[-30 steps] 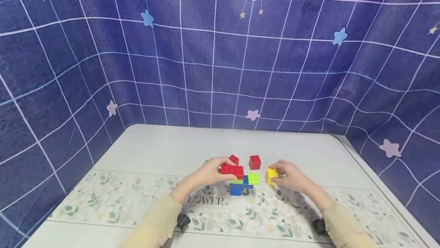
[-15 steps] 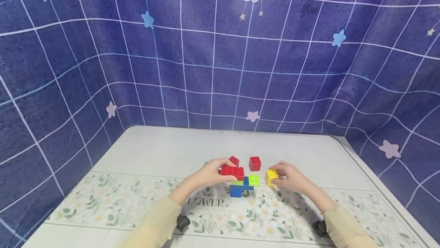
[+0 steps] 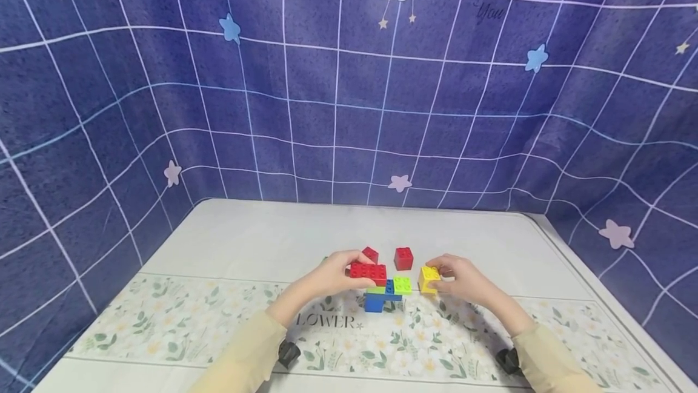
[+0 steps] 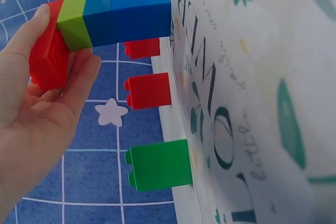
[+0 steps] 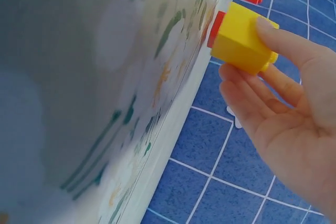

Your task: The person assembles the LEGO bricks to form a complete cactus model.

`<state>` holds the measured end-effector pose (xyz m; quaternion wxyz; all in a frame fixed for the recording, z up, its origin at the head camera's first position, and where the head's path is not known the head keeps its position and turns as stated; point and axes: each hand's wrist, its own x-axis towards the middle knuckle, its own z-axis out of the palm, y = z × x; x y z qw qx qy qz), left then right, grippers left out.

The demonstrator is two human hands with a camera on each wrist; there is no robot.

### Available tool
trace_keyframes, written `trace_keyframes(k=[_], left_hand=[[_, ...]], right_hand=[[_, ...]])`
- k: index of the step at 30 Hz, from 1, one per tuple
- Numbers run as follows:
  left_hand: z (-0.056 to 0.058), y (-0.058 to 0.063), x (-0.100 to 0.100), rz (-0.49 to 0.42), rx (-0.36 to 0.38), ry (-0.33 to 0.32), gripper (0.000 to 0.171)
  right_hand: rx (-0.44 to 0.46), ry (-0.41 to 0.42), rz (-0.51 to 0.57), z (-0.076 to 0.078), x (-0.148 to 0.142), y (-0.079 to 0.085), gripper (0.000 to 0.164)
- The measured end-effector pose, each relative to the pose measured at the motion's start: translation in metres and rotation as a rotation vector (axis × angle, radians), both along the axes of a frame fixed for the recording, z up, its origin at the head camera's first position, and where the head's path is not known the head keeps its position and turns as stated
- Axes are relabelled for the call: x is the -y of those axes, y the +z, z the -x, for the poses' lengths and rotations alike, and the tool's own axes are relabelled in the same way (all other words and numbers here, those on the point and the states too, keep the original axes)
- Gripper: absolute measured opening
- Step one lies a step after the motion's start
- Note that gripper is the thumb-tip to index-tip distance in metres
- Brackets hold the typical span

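My left hand (image 3: 331,273) grips a long red brick (image 3: 368,270) by its ends, thumb on the near side. Under it in the left wrist view are a lime brick (image 4: 73,24), a long blue brick (image 4: 100,14) and a thicker blue brick (image 4: 142,10) standing on the table. Another lime brick (image 3: 402,284) sits on the long blue brick's right end. To the right, my right hand (image 3: 462,278) pinches a yellow brick (image 3: 429,280) between thumb and fingers, close over the table. Its studs show at the finger side in the right wrist view.
Two red bricks, one behind the left hand (image 3: 370,254) and one farther right (image 3: 403,258), stand on the table beyond the stack. A green brick (image 4: 160,165) is mostly hidden behind the left hand in the head view. A blue patterned curtain (image 3: 349,108) surrounds the table.
The yellow brick has turned slightly in my right hand. My left hand keeps its grip on the red brick, and the stack stays where it was.
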<state>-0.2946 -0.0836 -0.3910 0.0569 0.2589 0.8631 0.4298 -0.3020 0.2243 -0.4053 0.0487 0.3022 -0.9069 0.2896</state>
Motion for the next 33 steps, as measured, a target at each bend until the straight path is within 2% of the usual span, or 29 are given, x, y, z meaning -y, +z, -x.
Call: trace_keyframes(k=[4,12,22,33], left_hand=[[0.001,0.001,-0.001,0.001,-0.002,-0.002,0.035],[0.001,0.000,-0.001,0.001,-0.009,-0.003,0.034],[0.001,-0.002,0.002,-0.003,-0.002,0.003,0.037],[0.001,0.000,0.000,0.003,0.004,0.004,0.039]], right_hand=[[-0.002,-0.023,-0.010,-0.001,0.001,0.003,0.035],[-0.009,0.005,0.003,-0.004,0.003,0.010,0.035],[-0.087,0.026,0.034,-0.010,0.006,0.025,0.037],[-0.104,0.044,0.033,-0.015,0.012,0.038,0.038]])
